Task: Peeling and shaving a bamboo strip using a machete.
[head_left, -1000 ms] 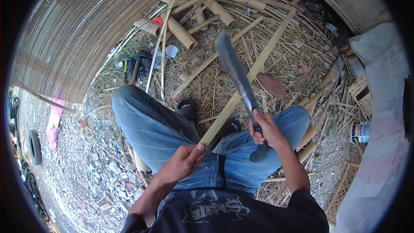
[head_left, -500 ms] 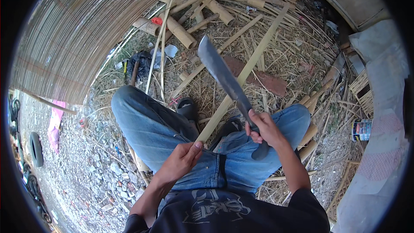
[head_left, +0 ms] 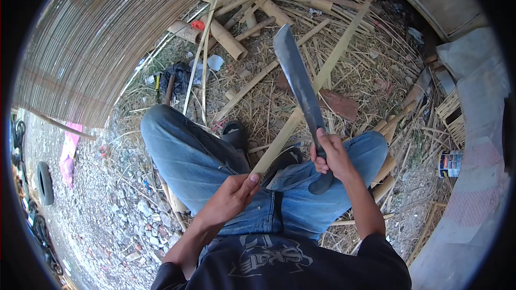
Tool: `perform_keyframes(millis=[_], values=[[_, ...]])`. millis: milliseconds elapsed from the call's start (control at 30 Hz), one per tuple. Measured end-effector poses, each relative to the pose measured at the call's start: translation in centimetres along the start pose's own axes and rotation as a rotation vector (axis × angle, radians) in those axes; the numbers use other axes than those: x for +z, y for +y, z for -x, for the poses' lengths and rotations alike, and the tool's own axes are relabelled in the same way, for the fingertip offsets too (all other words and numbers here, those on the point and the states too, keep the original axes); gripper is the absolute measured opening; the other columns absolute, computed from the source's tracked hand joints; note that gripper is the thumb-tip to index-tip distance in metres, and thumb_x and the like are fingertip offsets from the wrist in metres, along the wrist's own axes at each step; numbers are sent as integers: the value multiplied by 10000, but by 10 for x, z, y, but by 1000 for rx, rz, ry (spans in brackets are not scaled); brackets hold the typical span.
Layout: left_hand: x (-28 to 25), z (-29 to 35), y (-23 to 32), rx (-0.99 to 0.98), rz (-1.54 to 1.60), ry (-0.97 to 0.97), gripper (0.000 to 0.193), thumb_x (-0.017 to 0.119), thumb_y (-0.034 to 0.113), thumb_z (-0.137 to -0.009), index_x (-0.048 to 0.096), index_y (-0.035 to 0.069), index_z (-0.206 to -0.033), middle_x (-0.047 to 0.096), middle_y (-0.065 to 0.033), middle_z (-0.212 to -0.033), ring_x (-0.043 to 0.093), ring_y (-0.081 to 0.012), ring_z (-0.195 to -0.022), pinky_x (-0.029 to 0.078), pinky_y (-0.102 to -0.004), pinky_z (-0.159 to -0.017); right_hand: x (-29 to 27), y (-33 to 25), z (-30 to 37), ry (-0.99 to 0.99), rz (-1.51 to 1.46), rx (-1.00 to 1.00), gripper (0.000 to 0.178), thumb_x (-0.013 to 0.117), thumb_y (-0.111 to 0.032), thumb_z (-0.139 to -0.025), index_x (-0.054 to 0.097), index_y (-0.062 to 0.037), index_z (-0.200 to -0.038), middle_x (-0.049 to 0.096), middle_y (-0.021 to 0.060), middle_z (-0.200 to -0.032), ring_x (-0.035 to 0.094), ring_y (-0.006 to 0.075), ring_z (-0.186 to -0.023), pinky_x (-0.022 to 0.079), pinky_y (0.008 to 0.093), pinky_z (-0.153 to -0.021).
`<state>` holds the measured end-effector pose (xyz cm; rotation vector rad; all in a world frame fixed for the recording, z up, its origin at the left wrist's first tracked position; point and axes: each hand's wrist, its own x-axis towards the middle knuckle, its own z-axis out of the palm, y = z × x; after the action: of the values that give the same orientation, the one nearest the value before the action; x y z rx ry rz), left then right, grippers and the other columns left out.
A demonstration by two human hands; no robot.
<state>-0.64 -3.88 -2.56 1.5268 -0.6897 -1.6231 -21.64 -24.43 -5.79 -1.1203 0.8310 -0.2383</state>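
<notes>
Grips the lower end of a strip (head_left: 280, 142) in the closed left hand (head_left: 235, 192), at lower center, with thumb laid on top. Grips a machete (head_left: 299, 78) in the closed right hand (head_left: 332, 157), right of center; holds it tip up. Note strip: flat, pale yellow-green, extending diagonally toward upper right, passing behind the machete. Cannot tell contact from separation between machete and strip. Note machete: dark metal, broad, slightly curved, with rounded dark butt. On shirt (head_left: 333, 266), at lower edge: pale stylized print. On can (head_left: 450, 164), at right: multicolored label, too small to read. Across upper center: round, hollow poles (head_left: 228, 40). At upper left: blind (head_left: 97, 37) of thin, parallel slats. Near center: flat, reddish slab (head_left: 341, 104).
</notes>
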Motion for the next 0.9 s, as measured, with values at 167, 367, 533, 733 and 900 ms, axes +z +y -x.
perform_keyframes(millis=[167,367,533,733,900], values=[[2,2,-21,-48,45,-15,528,398,441,-1089,489,53,-743,383,49,-594,344,-67,-559,300,-269,-501,-5,8,7,-27,-1,134,644,437,-530,-1050,537,4,-704,408,-13,-517,382,70,-383,331,259,-362],[5,3,-10,-62,25,-31,529,393,443,-1089,487,57,-740,397,45,-594,345,-70,-558,303,-275,-499,-12,-8,6,74,-64,54,649,410,-530,-1058,544,-10,-694,377,-26,-497,359,64,-372,308,244,-356],[4,-6,-10,-15,-7,30,519,406,434,-1089,497,53,-749,390,49,-616,344,-68,-585,308,-272,-520,12,5,13,-213,239,90,657,379,-510,-1073,541,-12,-677,385,-32,-494,368,60,-371,309,245,-357],[3,9,-7,7,-40,-8,512,409,429,-1089,499,48,-759,392,52,-631,347,-70,-592,308,-273,-521,1,-10,4,73,-67,-33,638,418,-486,-1070,530,-2,-669,386,-29,-490,382,68,-380,328,250,-364],[6,-15,-12,62,-6,25,511,394,447,-1088,502,53,-782,393,50,-628,351,-69,-576,306,-269,-511,22,9,12,-245,278,97,663,425,-522,-1056,575,14,-696,430,-17,-496,422,68,-392,350,244,-380]])
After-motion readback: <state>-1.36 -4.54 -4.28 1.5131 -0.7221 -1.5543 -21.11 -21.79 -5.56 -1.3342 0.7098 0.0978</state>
